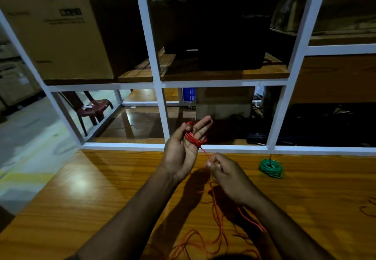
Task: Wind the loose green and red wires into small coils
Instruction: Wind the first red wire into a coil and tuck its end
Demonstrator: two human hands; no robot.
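Red wire (pixel 194 140) is wound in several turns around the straight fingers of my left hand (pixel 184 149), which is raised palm-up above the wooden table (pixel 81 198); the thumb lies against the turns. My right hand (pixel 227 175) sits lower and to the right and pinches the strand that runs down from those turns. The loose remainder of the red wire (pixel 217 229) trails in loops over the table toward the near edge, between my forearms. A green wire coil (pixel 271 168) lies wound on the table to the right of my right hand.
A white-framed shelf unit (pixel 160 113) stands along the table's far edge, holding a cardboard box (pixel 61 27) upper left and dark boxes (pixel 232 41) in the middle. More thin wire (pixel 368 208) lies at the right edge. A maroon plastic chair (pixel 95 109) stands on the floor at left.
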